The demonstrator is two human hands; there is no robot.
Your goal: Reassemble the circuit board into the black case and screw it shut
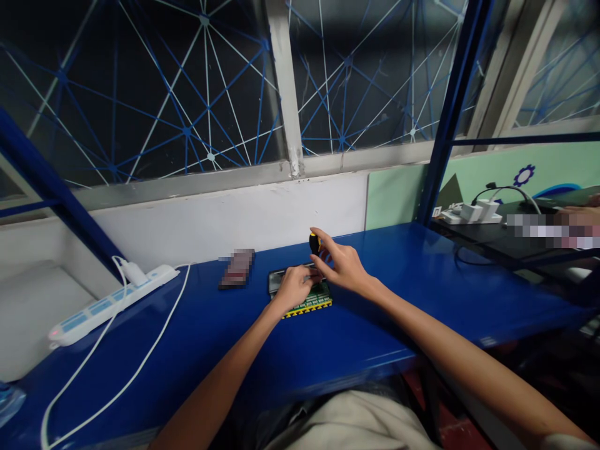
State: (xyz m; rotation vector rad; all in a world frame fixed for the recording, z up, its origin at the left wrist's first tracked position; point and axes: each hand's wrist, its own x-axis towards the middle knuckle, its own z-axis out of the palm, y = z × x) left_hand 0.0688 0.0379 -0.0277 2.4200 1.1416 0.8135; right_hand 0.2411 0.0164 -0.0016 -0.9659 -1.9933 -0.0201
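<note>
A small screwdriver [314,243] with a black and yellow handle stands upright in my right hand [345,265], its handle between thumb and fingers. Below it, on the blue table, lies a flat case-like thing [307,308] with a yellow and black patterned front edge, a green inside and a dark grey part at the back left. My left hand [295,287] rests over this case, fingers closed and pointing toward the screwdriver's lower end. What those fingertips pinch, if anything, is too small to make out. The screwdriver's tip is hidden by my hands.
A blurred-out phone-like slab [237,269] lies left of the case. Further left, a white power strip [112,305] trails a looping white cable [157,350]. The blue table [403,281] meets a wall at the back. At far right, another person's hand [581,217] is over a black table.
</note>
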